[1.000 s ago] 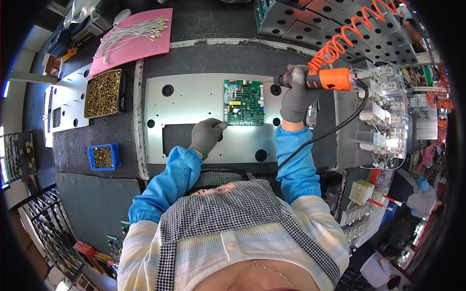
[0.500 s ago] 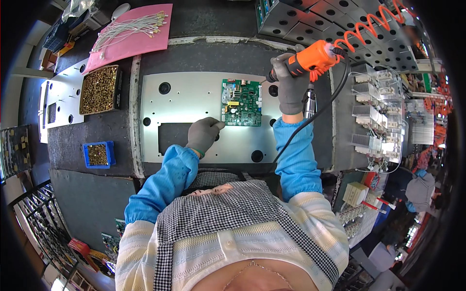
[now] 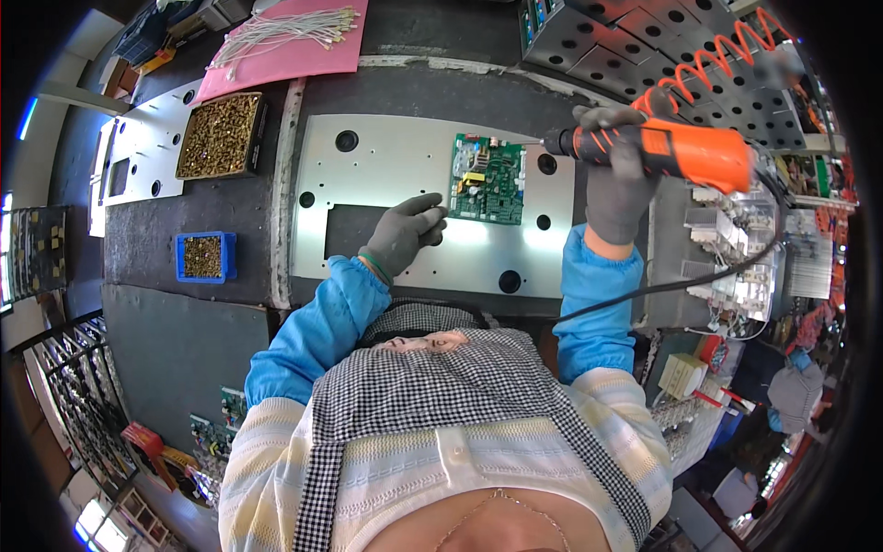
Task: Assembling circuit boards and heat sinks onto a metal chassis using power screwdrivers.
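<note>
A green circuit board (image 3: 509, 195) lies on a silver metal plate (image 3: 395, 156) with black round grommets and a rectangular cutout. My left hand (image 3: 403, 237), in a grey glove, is beside the board's lower left edge. Its fingers are closed together; anything between them is too small to make out. My right hand (image 3: 618, 179), also gloved, is wrapped round an orange and black electric screwdriver (image 3: 704, 155). The tool lies roughly level above the plate's right end, its bit pointing left toward the board's upper right corner.
Brass-coloured fasteners fill a dark box (image 3: 221, 135) and a smaller blue bin (image 3: 204, 257) at left. White cables lie on a pink sheet (image 3: 303, 55). Perforated metal boxes (image 3: 635, 41) stand at the back right. A black cord (image 3: 676, 287) crosses my right forearm.
The screwdriver has swung from a slant to nearly level and looks raised, with my right hand still round it. My left hand stays by the board's lower left corner. The whole view has shifted.
</note>
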### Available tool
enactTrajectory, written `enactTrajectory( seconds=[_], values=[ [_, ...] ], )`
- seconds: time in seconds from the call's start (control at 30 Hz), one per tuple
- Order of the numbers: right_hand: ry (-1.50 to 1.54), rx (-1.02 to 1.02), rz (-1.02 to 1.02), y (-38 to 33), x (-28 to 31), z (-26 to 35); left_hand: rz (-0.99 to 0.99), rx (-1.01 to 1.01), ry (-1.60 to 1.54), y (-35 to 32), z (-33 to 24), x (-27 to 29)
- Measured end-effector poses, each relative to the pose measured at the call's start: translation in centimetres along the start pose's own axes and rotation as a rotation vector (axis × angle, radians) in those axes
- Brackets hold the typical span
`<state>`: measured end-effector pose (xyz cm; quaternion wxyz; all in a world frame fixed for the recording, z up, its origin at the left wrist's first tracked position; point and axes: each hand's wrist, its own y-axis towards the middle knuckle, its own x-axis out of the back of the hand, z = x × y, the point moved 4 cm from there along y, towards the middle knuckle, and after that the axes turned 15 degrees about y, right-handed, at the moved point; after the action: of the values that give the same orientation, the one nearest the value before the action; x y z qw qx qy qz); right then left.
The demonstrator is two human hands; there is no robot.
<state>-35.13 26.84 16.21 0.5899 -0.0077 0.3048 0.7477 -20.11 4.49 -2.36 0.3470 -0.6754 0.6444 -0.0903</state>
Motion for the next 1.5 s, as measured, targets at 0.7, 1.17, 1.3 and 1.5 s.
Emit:
enactTrajectory(
  seconds=[0.7,1.17,1.3,1.5],
  values=[
    [0.416,-0.157,-0.160,-8.8,-4.6,-0.2,-0.146,-0.479,0.987,-1.4,-0.3,-0.4],
    [0.343,-0.122,-0.390,-8.8,-3.2,-2.3,-0.238,-0.356,0.934,-1.1,-0.4,-0.1],
    [0.231,-0.131,-0.372,-9.2,-3.6,-3.5,-0.052,0.056,0.299,0.2,2.0,1.9],
    [0.150,-0.157,-0.255,-9.7,-4.3,-4.8,-0.055,0.087,-0.060,0.2,2.5,2.0]
  ],
)
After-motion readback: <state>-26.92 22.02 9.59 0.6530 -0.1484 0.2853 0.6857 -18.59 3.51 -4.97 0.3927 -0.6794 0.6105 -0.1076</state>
